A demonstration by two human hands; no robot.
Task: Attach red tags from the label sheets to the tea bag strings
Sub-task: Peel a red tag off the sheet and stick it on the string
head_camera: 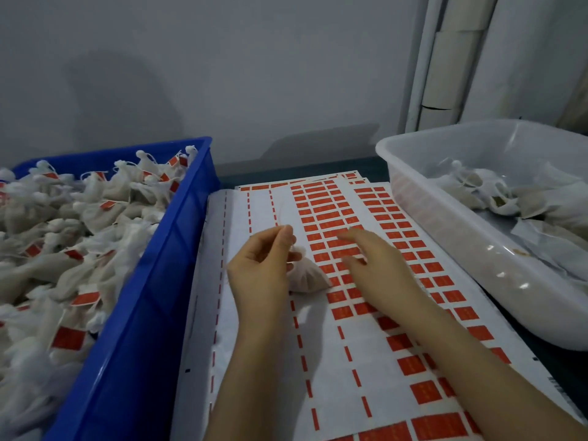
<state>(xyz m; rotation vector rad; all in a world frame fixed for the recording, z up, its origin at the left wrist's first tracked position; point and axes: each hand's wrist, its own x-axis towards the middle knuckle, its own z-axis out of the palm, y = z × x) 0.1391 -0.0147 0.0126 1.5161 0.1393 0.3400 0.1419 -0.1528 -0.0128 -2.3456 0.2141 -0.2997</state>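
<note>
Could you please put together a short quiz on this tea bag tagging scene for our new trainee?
1. True or false: the left hand pinches the string of a tea bag.
2. Which container holds tea bags already carrying red tags? A. the blue crate B. the white tub C. neither
3. Fill in: the right hand reaches, fingers extended, over the rows of ___ on the label sheet.
Key: 1 true; 2 A; 3 red tags.
</note>
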